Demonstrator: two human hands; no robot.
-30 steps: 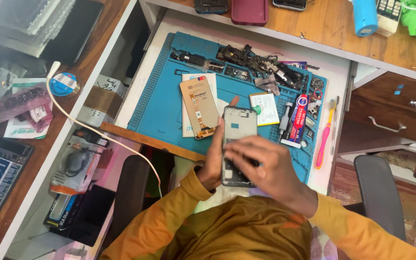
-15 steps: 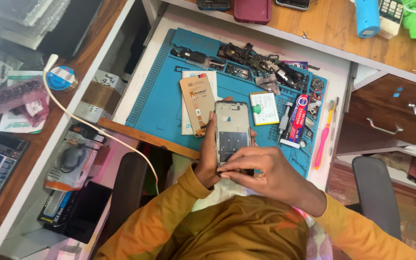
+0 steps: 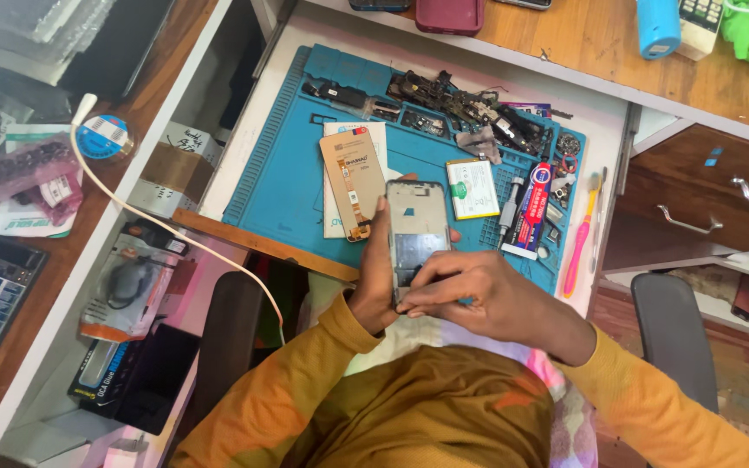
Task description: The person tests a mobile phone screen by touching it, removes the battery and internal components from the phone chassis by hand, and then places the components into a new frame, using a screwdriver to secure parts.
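Observation:
A grey phone frame (image 3: 418,230) with its back open is held upright over the near edge of the blue repair mat (image 3: 283,173). My left hand (image 3: 376,277) grips its left side and bottom, thumb along the edge. My right hand (image 3: 487,299) lies across its lower end, fingertips pinching at the bottom of the frame. Whether those fingers hold a small tool I cannot tell. Just left of the frame lies a tan display panel (image 3: 354,180) on a white sheet. A white battery (image 3: 472,188) lies to the right.
Dark phone parts (image 3: 452,104) are heaped at the mat's far side. A red glue tube (image 3: 532,208) and pink toothbrush (image 3: 580,238) lie at its right. A white cable (image 3: 166,227), tape roll (image 3: 102,134) and packaged items crowd the left shelf. Wooden drawers (image 3: 704,204) stand right.
The phone frame and both hands have shifted slightly away from my body, over the mat's edge. My right fingers have moved from covering the frame's middle to pinching its lower end.

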